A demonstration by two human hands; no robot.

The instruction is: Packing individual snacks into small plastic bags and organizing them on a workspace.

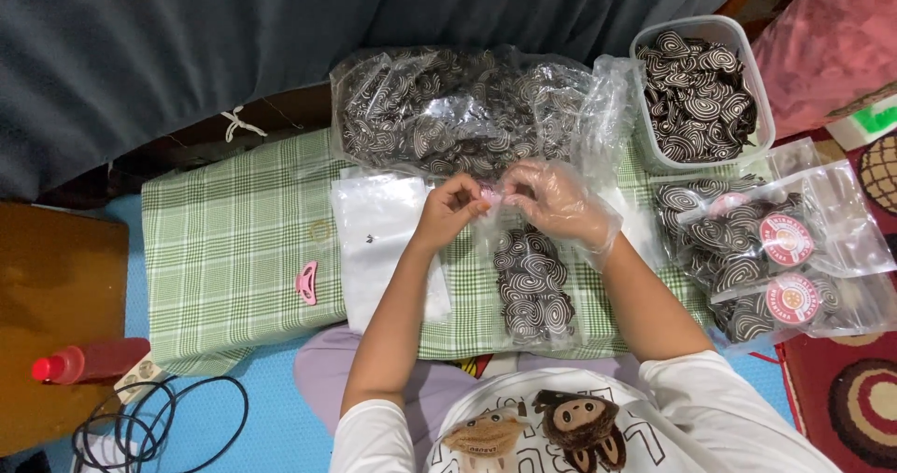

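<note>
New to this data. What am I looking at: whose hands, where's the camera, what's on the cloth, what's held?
There is no machine: one head-worn camera looks down at a person's own two hands. The bare left hand and the right hand in a clear plastic glove pinch the top of a small clear bag of brown-and-white swirl chips. It lies on a green checked cloth beside a stack of empty clear bags, a pink clip, a large open bag of chips, a plastic tub of chips and sealed labelled packs.

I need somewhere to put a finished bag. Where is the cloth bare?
The green checked cloth is bare left of the empty bags, apart from a pink clip. It is crowded right of the right hand, around the filled bags.
</note>
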